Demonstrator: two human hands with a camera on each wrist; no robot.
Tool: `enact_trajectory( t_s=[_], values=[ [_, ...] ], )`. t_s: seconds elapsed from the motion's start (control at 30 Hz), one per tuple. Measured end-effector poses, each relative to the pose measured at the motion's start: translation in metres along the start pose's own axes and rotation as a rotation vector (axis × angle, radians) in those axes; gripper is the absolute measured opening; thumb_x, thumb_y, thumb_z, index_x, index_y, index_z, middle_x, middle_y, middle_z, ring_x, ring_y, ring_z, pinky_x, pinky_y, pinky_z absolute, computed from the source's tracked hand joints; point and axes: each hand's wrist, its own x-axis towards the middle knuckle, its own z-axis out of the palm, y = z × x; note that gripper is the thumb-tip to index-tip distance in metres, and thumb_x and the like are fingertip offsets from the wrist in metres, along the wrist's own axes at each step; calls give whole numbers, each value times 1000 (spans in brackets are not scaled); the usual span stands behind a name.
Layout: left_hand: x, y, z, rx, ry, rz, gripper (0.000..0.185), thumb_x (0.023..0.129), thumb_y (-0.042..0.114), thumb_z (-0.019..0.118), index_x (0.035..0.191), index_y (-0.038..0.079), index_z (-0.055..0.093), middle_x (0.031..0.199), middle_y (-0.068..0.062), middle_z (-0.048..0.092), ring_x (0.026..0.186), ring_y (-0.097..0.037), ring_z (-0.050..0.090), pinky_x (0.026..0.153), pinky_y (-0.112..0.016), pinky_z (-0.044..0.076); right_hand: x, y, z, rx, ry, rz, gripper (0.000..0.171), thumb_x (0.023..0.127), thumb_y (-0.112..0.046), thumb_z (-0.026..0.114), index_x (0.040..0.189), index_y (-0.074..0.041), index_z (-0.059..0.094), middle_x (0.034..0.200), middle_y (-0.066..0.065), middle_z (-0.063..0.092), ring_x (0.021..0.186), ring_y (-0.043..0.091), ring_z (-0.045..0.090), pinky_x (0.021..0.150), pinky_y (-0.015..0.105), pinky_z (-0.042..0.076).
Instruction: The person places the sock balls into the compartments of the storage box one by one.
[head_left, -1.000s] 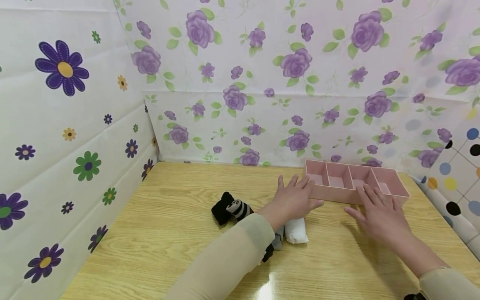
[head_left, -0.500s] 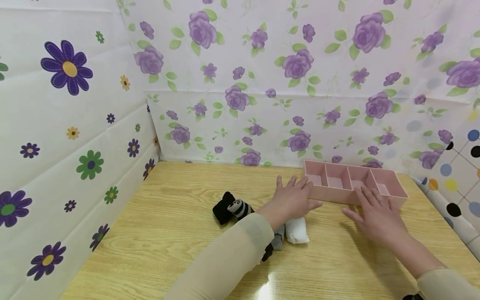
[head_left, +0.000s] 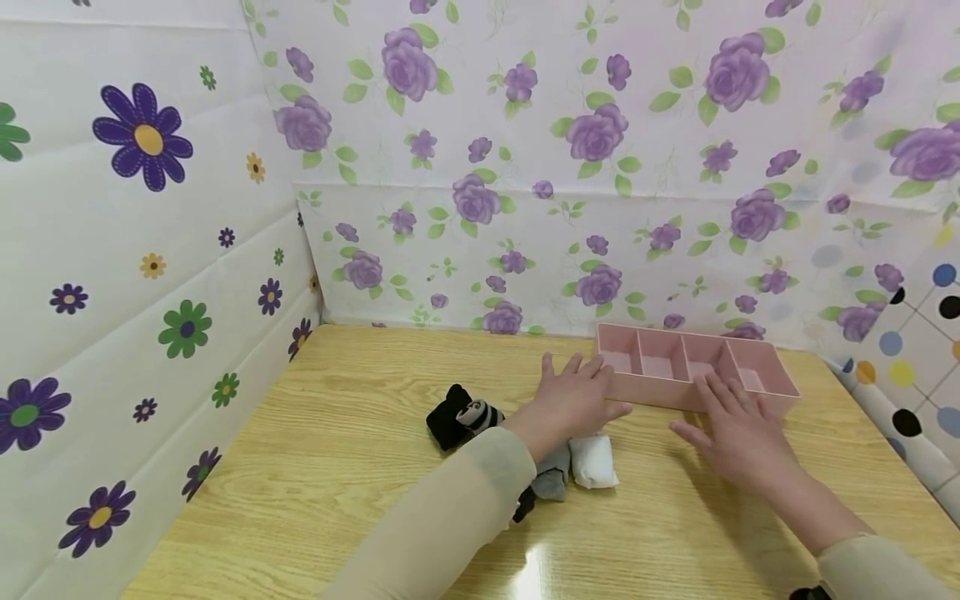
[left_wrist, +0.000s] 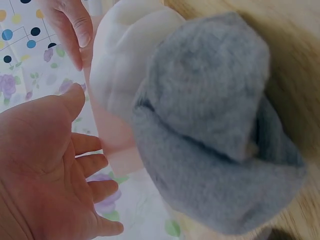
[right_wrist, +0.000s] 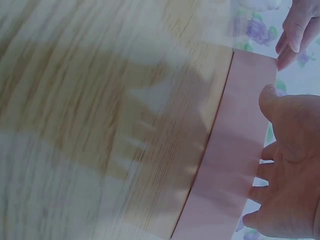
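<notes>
A pink divided storage box [head_left: 652, 391] with several compartments in a row lies near the back right of the table. My left hand [head_left: 573, 402] has its fingers spread, the fingertips at the box's left front corner. Farther right, my right hand [head_left: 744, 435] lays its straight fingers on the front rim. Below my left wrist are a rolled grey sock [head_left: 552, 473] and a white one [head_left: 593, 462]; both loom large in the left wrist view. A black rolled sock [head_left: 446, 423] and a striped one [head_left: 477, 417] lie to the left, the striped one partly hidden by my sleeve.
The wood-grain table [head_left: 337, 467] meets a flowered cloth wall [head_left: 420, 250] right behind the box. Another black bundle [head_left: 524, 505] pokes out from under my left forearm. A dark object [head_left: 810, 593] shows at the bottom edge near my right sleeve.
The pink box has slid a little to the left, and both hands have moved left with it. More of the grey sock shows beside my left wrist.
</notes>
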Motion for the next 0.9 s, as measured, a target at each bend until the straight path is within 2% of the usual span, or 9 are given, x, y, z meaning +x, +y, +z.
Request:
enact_trajectory(
  t_s=[0.37,0.9],
  values=[
    [-8,-15,-6,-9,-36,-18,77,111,73,39,174,28,39,181,7,27,167,-25,23,132,-68,10,6,-16,4,10,17,-34,94,111,-58,59,168,11,30,174,37,22,159,61,19,123,82,12],
    [-24,-44,-11,1,-37,-49,75,112,72,37,171,26,45,180,3,31,167,-28,26,131,-72,9,20,-49,8,-7,15,-82,94,110,-59,61,167,10,34,173,35,27,159,59,23,124,79,16]
  ],
)
